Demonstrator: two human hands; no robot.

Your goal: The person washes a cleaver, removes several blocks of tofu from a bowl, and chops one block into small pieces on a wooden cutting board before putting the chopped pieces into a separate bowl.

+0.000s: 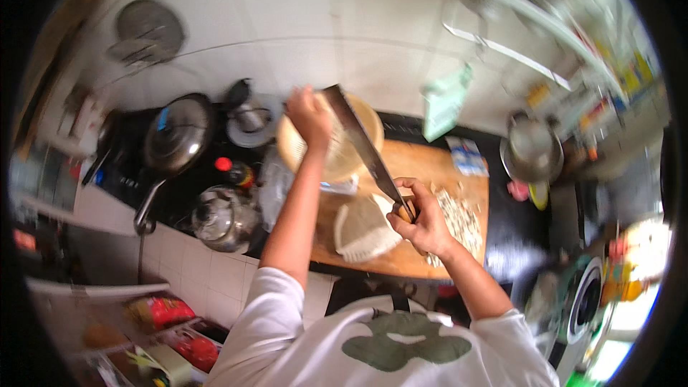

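My right hand [422, 217] grips the wooden handle of a large kitchen knife [365, 145], whose broad blade points up and left over a pale yellow basket [371, 118]. At that basket's left side is my left hand [310, 118], blurred; whether its fingers hold the rim cannot be made out. A wooden cutting board [414, 158] lies below. On it, a whitish, wedge-shaped piece [365, 228] with a ridged edge rests left of my right hand. Chopped pale pieces with dark bits [459, 220] are spread along the board's right part, partly behind my right hand.
To the left are a lidded pan [180, 134], a glass-lidded metal pot [223, 217] and a red-capped bottle [236, 172]. Behind the board, a green cloth or bag [446, 102] hangs on the wall. A metal bowl [532, 150] stands right, and a blue-white packet [466, 156] lies at the board's back corner.
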